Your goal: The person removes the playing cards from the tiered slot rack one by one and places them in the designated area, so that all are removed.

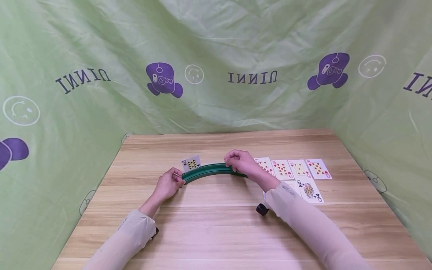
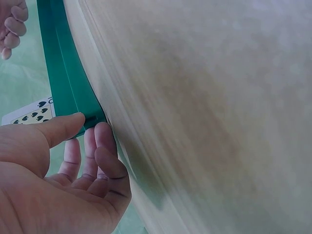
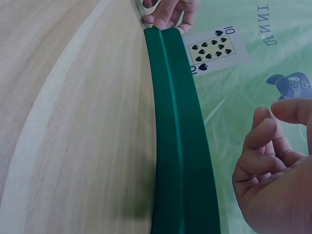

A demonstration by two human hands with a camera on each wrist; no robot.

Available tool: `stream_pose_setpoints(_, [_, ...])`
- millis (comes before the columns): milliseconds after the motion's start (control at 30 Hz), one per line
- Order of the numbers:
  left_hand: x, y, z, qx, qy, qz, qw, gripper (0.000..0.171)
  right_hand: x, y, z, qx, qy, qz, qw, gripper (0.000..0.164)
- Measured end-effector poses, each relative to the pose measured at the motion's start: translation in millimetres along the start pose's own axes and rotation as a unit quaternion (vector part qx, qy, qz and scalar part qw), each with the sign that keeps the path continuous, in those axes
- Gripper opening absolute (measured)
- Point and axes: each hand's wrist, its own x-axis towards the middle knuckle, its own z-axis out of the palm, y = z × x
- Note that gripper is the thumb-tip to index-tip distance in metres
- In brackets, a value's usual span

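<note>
A curved green card holder (image 1: 216,169) spans the space between the two hands. My left hand (image 1: 170,183) pinches its left end, thumb on top and fingers curled beneath, as the left wrist view shows. The ten of spades (image 1: 191,164) stands upright at the holder's left part; its lower edge is hidden. Above the holder's right part is my right hand (image 1: 241,163), fingers loosely bent. In the right wrist view that hand (image 3: 273,170) appears beside the holder (image 3: 183,146), apart from it, with nothing between thumb and fingers. The forearm covers part of the holder's right side.
On the right lie a row of face-up cards, including the nine of hearts (image 1: 282,170), five of diamonds (image 1: 299,169) and eight of hearts (image 1: 318,169). A queen of clubs (image 1: 309,190) lies nearer. Green printed cloth (image 1: 216,105) hangs behind the wooden table (image 1: 209,228).
</note>
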Motion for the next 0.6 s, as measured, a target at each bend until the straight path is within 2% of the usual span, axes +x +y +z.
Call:
stream_pose_setpoints(367, [0.4,-1.3,1.3,-0.004,0.004,0.006,1.0000,0.022,13,-2,15,-0.001,-0.006,0.003,1.000,0.024])
stream_pose_setpoints(600, [0.7,-1.7,0.4,-0.006,0.003,0.007,1.0000,0.022,21,-4,26,-0.002,-0.010,-0.005,1.000,0.021])
